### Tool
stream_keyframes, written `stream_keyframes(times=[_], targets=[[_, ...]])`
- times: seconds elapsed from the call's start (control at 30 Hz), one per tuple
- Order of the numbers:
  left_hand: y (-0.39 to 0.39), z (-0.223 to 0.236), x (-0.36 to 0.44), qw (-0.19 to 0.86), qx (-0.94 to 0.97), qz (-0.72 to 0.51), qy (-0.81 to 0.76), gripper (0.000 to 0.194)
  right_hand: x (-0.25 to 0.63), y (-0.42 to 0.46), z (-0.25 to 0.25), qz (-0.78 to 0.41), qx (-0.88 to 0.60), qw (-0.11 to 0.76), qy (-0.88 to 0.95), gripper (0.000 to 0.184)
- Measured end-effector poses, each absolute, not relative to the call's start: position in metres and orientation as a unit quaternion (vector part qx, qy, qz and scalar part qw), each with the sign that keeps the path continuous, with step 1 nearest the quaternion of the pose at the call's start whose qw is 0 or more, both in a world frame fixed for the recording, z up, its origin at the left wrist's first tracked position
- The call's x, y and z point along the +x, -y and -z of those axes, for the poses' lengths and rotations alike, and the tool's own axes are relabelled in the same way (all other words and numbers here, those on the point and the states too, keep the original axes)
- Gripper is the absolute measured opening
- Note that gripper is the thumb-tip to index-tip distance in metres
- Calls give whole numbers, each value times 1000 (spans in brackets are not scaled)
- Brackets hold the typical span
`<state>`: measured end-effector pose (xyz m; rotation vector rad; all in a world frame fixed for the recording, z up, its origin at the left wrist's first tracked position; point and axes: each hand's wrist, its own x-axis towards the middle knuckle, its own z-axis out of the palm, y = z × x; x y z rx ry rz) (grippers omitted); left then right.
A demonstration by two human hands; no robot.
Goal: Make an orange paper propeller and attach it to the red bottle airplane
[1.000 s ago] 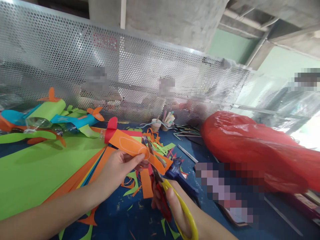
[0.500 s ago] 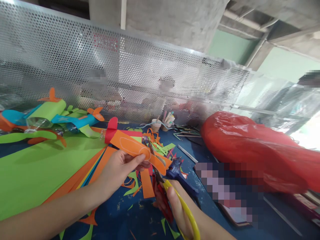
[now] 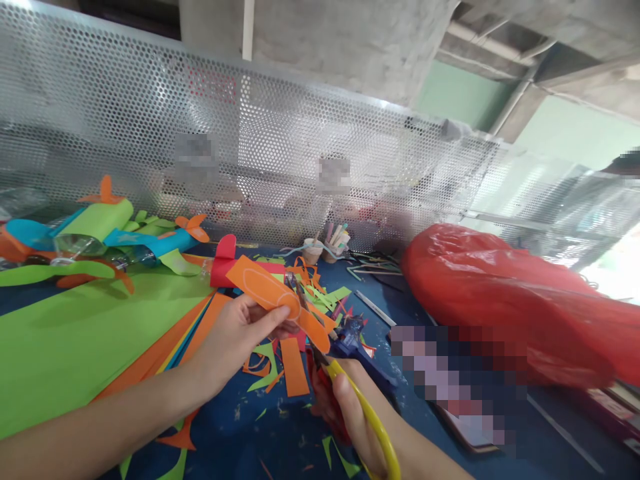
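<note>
The left hand (image 3: pixel 250 333) pinches an outlined orange paper strip (image 3: pixel 255 283), sloping down rightward. The right hand (image 3: pixel 353 410) grips yellow-and-red-handled scissors (image 3: pixel 337 369) at its lower end.

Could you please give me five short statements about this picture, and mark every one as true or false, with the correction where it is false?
1. The left hand holds an orange paper piece. True.
2. The right hand holds a white pen. False: it holds scissors with a yellow and red handle.
3. The orange paper piece has no drawn lines. False: pale outlines are on it.
4. A large green sheet lies on the left side of the table. True.
5. The red plastic is at the left edge. False: it is at the right.
</note>
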<state>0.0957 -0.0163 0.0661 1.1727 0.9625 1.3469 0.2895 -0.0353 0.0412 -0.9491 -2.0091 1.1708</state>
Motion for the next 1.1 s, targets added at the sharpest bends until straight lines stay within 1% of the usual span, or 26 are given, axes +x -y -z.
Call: stream_keyframes(times=[0.13, 0.37, 0.67, 1.1], targets=[[16, -65, 95, 526, 491, -568, -399, 22, 289, 34, -43, -448, -354, 304, 763, 63], [15, -66, 93, 523, 495, -577, -385, 19, 290, 36, -49, -383, -381, 282, 793, 68], [13, -63, 91, 522, 494, -581, -382, 17, 289, 34, -47, -380, -390, 279, 791, 69], [12, -68, 91, 518, 488, -589, -383, 22, 291, 33, -47, -375, -395, 272, 793, 67]])
